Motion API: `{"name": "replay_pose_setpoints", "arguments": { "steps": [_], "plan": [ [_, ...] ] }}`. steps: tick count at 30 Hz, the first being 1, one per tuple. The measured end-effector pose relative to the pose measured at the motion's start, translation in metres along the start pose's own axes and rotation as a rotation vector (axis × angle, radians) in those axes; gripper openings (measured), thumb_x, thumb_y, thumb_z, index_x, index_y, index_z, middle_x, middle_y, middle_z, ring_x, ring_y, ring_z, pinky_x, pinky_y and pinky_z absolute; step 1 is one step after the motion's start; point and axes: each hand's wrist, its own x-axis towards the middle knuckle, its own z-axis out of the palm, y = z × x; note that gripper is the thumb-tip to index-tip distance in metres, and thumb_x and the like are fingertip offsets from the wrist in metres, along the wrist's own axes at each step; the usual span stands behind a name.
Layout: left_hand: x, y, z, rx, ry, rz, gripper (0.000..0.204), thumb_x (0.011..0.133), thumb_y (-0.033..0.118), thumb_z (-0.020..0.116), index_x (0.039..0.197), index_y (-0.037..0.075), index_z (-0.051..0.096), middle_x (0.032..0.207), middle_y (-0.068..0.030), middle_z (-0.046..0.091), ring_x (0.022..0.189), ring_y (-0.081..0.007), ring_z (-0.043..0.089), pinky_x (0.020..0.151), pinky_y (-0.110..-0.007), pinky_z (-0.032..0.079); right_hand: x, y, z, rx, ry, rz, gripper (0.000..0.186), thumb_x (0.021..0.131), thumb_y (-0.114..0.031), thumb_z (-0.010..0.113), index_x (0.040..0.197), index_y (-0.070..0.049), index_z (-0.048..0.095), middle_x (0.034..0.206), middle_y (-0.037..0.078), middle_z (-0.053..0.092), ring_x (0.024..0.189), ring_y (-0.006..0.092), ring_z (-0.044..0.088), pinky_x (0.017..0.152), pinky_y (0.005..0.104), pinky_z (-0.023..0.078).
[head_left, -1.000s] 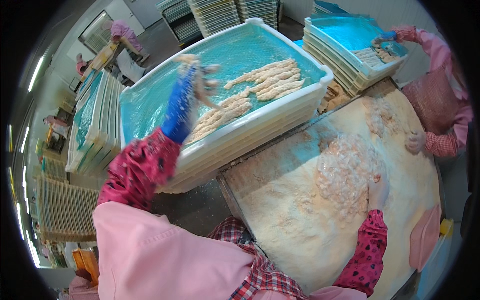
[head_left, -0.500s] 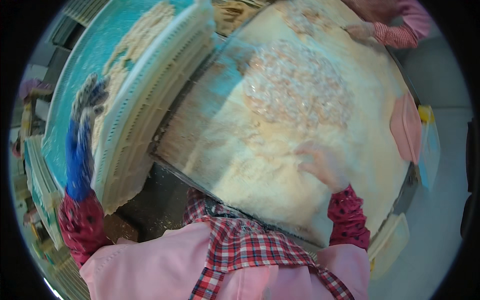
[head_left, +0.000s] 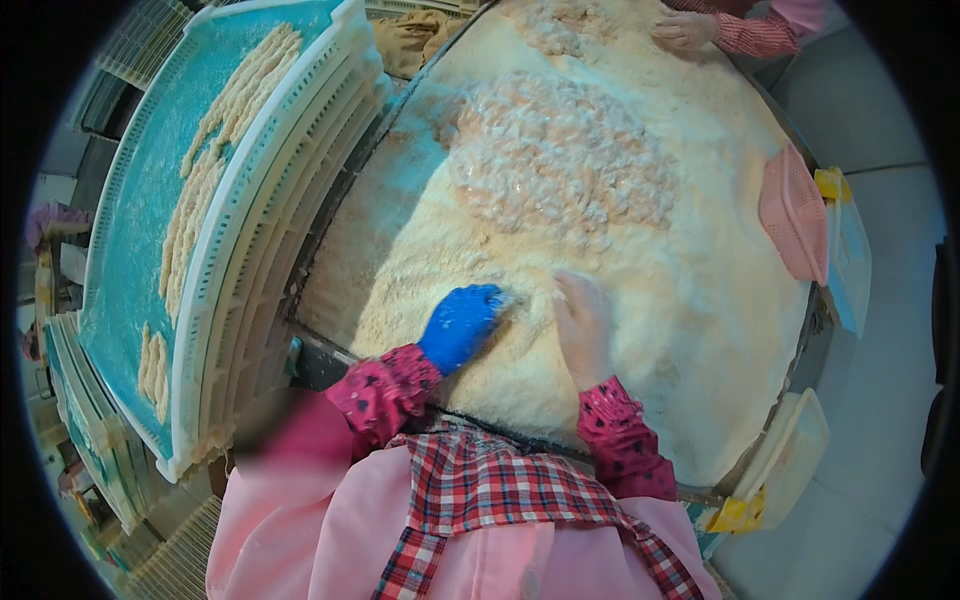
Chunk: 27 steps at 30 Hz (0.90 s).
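Observation:
My left hand [head_left: 462, 325], in a blue glove, is low over the pale yellow breading crumbs [head_left: 420, 265] on the table. Its fingers are curled together with crumbs at the tips; whatever may be inside them is hidden. Just to its right, my right hand [head_left: 583, 325] looks pale and a little blurred, fingers stretched forward and touching the crumbs. Beyond both hands lies a wide heap of wet, pinkish-white meat pieces [head_left: 560, 155]. At the left, the top tray [head_left: 100, 310] is white-rimmed with a turquoise base, and rows of crumb-coated strips [head_left: 195, 220] lie on it.
More trays [head_left: 270, 260] are stacked under the top one, against the table's left edge. A pink basket [head_left: 793, 215] hangs by the right edge, near pale containers [head_left: 785, 455]. Another person's hand [head_left: 685, 30] rests at the far right, by a smaller meat heap [head_left: 560, 25].
My left hand has come from the tray over to the crumbs, beside my right hand. My right hand has shifted left. The view has turned slightly, and the tray now shows more fully.

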Motion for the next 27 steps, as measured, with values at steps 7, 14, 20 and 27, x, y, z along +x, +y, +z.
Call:
{"name": "replay_pose_setpoints", "arguments": {
  "steps": [7,14,20,27],
  "plan": [
    [-0.046,-0.045,-0.076,0.208,-0.019,-0.19,0.037,0.071,0.016,0.065,0.107,0.011,0.059,0.095,-0.0108,0.058,0.087,-0.0295,0.055,0.074,-0.04,0.044,0.027,-0.056,0.063,0.087,-0.206,-0.194,0.037,0.073,-0.009,0.062,0.108,-0.004,0.051,0.093,0.015,0.059,0.092,0.0299,0.056,0.079,0.039,0.045],
    [-0.016,-0.036,-0.039,-0.026,0.036,-0.112,0.036,0.07,0.009,0.065,0.106,0.014,0.061,0.102,-0.0087,0.059,0.094,-0.0299,0.055,0.078,-0.039,0.044,0.011,-0.029,-0.016,0.307,0.33,0.186,0.032,0.072,-0.01,0.066,0.103,-0.008,0.056,0.095,0.011,0.061,0.088,0.0285,0.058,0.077,0.0367,0.046],
    [0.009,-0.032,-0.062,-0.136,0.026,0.26,0.031,0.075,0.008,0.061,0.106,0.011,0.061,0.104,-0.011,0.06,0.096,-0.0309,0.057,0.084,-0.039,0.045,-0.033,0.02,-0.051,0.201,-0.179,0.041,0.035,0.073,-0.009,0.065,0.108,-0.008,0.059,0.104,0.012,0.061,0.095,0.0288,0.057,0.081,0.0369,0.046],
    [0.014,0.005,-0.01,0.061,-0.034,-0.107,0.038,0.081,0.026,0.063,0.113,0.006,0.056,0.104,-0.017,0.059,0.094,-0.0317,0.057,0.081,-0.037,0.046,-0.043,0.009,0.008,0.156,-0.004,0.246,0.039,0.078,-0.009,0.062,0.117,-0.008,0.056,0.106,0.012,0.061,0.098,0.0269,0.058,0.084,0.0331,0.046]
  ]
}}
